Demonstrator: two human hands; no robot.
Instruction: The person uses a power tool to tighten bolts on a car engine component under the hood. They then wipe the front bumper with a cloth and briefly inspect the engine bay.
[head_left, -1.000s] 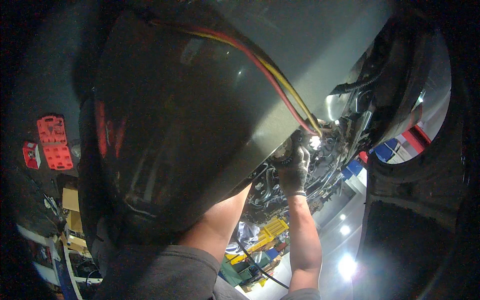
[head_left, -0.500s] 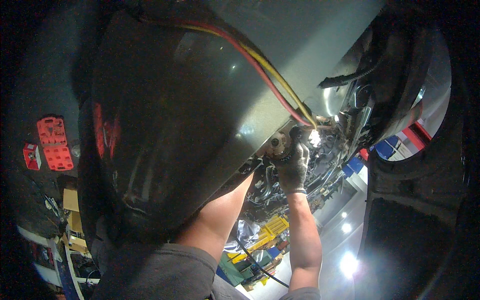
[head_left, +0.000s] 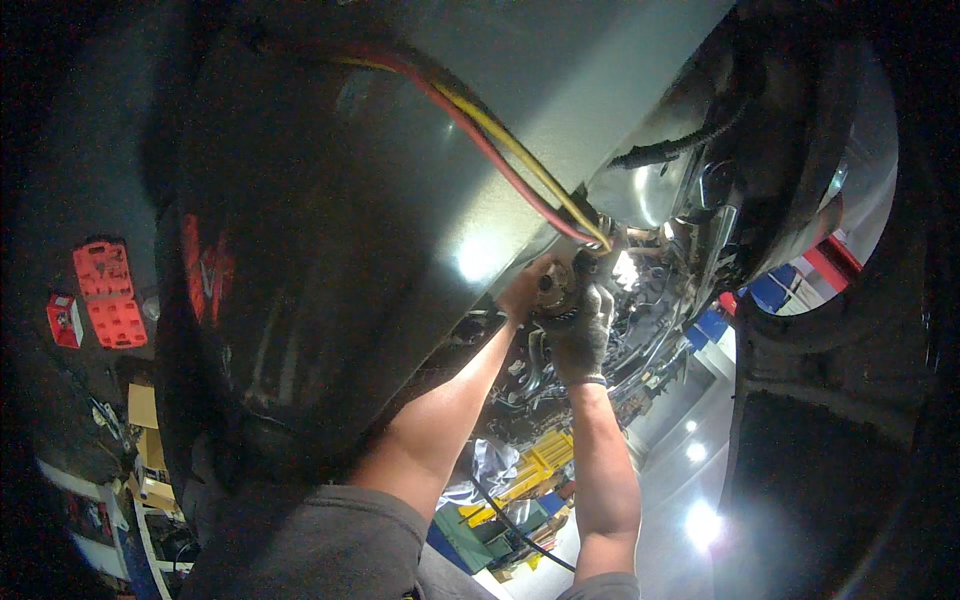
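Observation:
In the middle of the view, a round, dull metal part (head_left: pixel 553 288) with a hole near its centre sits among the machinery under a vehicle. My left hand (head_left: pixel 520 288), which looks bare, wraps round its left side; the dark panel's edge is close by. My right hand (head_left: pixel 583 340) wears a grey knitted glove, and its fingers curl against the right side of the same part. Some fingertips are hidden. Just above both hands, a red hose (head_left: pixel 510 180) and a yellow hose (head_left: pixel 525 155) run down to a fitting by the part.
A large dark panel (head_left: pixel 330 220) fills the left and top. Hoses and brackets (head_left: pixel 640 345) crowd around the hands. A black corrugated conduit (head_left: pixel 660 152) hangs at upper right. Far left lie a red tool case (head_left: pixel 110 295) and a red box (head_left: pixel 65 320). Ceiling lamps (head_left: pixel 703 524) shine at lower right.
My left hand has come into sight from behind the panel edge and is now at the round part. My right hand stays beside it. The view has shifted slightly.

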